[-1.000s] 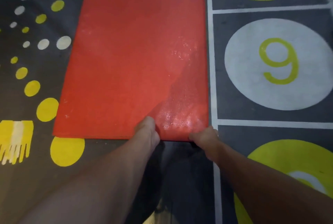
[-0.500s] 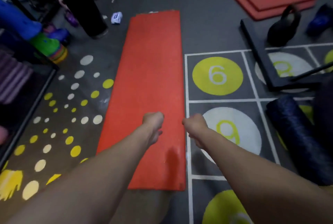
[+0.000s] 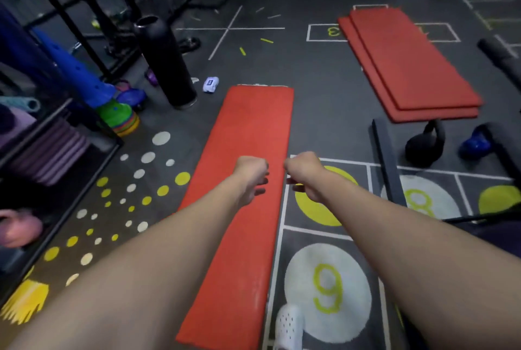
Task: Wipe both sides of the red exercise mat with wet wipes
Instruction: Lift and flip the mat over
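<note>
On floor: 1 red mat [image 3: 248, 135] | 2 stacked mats [image 3: 408, 67] | 1 kettlebell [image 3: 424, 149]

This is a gym. The dark rubber floor [image 3: 324, 73] is painted with white grid lines, numbered circles such as a white one marked 9 [image 3: 327, 292], and a scatter of yellow and white dots [image 3: 135, 189]. A black kettlebell [image 3: 425, 146] stands near two stacked red mats [image 3: 408, 67], and a red exercise mat [image 3: 248, 180] lies unrolled alongside the grid. At the left are a black metal rack [image 3: 84, 11], a stack of coloured cones [image 3: 124, 120] and a pile of purple mats [image 3: 53, 149].
</note>
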Demonstrator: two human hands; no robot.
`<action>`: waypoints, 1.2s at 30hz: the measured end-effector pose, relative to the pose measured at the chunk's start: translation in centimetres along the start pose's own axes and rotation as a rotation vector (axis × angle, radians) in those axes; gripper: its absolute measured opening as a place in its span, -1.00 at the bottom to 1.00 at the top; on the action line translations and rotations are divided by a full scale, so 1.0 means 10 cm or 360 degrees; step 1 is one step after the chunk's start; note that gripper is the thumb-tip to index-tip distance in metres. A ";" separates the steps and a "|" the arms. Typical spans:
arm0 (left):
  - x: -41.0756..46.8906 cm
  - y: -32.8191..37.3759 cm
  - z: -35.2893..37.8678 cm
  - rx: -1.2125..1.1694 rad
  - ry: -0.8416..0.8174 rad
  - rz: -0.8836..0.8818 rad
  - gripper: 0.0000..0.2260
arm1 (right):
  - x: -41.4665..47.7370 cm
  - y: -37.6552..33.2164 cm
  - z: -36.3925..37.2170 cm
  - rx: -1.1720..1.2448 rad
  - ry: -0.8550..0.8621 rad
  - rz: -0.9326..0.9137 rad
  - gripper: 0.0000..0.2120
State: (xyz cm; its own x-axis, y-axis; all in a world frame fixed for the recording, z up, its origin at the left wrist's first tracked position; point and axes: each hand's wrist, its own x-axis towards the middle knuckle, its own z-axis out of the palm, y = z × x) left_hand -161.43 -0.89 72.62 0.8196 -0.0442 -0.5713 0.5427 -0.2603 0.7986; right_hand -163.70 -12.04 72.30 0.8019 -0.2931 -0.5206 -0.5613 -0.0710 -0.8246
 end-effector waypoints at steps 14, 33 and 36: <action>2.86 3.15 0.80 0.0051 0.0026 0.0051 -0.88 | 3.09 -2.72 -1.24 -0.0190 -0.0098 -0.0047 -0.78; 8.12 6.88 2.34 -0.0175 0.0291 -0.0060 -0.81 | 9.36 -6.03 -2.46 -0.0425 -0.0527 -0.0034 -0.76; 9.10 7.37 2.18 -0.0208 0.0410 -0.0053 -0.80 | 10.34 -6.54 -2.23 -0.0513 -0.0649 -0.0085 -0.77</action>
State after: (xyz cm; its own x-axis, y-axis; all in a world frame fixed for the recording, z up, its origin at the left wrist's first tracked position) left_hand -50.81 -45.10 75.39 0.8115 0.2129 -0.5442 0.5755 -0.1304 0.8073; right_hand -48.66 -58.96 77.35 0.8097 0.1097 -0.5765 -0.5003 -0.3845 -0.7758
